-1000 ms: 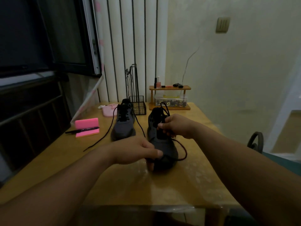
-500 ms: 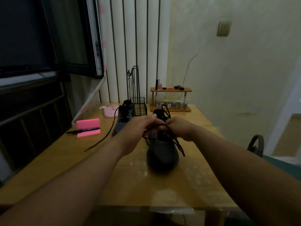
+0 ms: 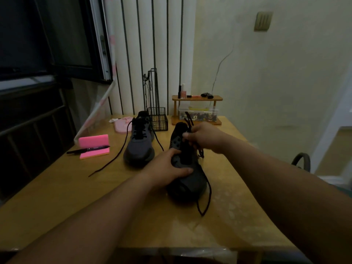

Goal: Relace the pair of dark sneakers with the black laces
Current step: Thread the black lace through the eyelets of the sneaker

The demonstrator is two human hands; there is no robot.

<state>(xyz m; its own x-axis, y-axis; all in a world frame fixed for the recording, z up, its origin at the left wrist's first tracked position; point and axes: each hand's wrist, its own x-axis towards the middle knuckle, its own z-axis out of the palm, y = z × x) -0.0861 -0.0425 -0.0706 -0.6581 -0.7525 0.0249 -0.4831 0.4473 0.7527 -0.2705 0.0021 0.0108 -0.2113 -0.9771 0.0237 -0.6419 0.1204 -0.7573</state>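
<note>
Two dark sneakers stand on the wooden table [image 3: 57, 197], toes toward me. The near sneaker [image 3: 190, 180] sits in the middle; my left hand [image 3: 167, 168] grips its left side over the forefoot. My right hand [image 3: 203, 138] pinches its black lace [image 3: 206, 199] up by the tongue, and a loose loop of that lace trails past the toe on the right. The far sneaker [image 3: 139, 147] stands to the left, laced, with its own black lace ends [image 3: 112, 159] lying loose across the table.
A pink notepad [image 3: 94, 146] with a black marker [image 3: 85, 149] lies at the left. Behind the shoes stand a black wire basket [image 3: 158, 121], a small wooden shelf [image 3: 197, 107] with bottles, and a pink flat item [image 3: 122, 124]. A chair back [image 3: 302, 161] shows at right.
My left hand dropped from the lace near the tongue down to grip the near sneaker's side. The lace loop now hangs past the toe. My right hand stays at the tongue.
</note>
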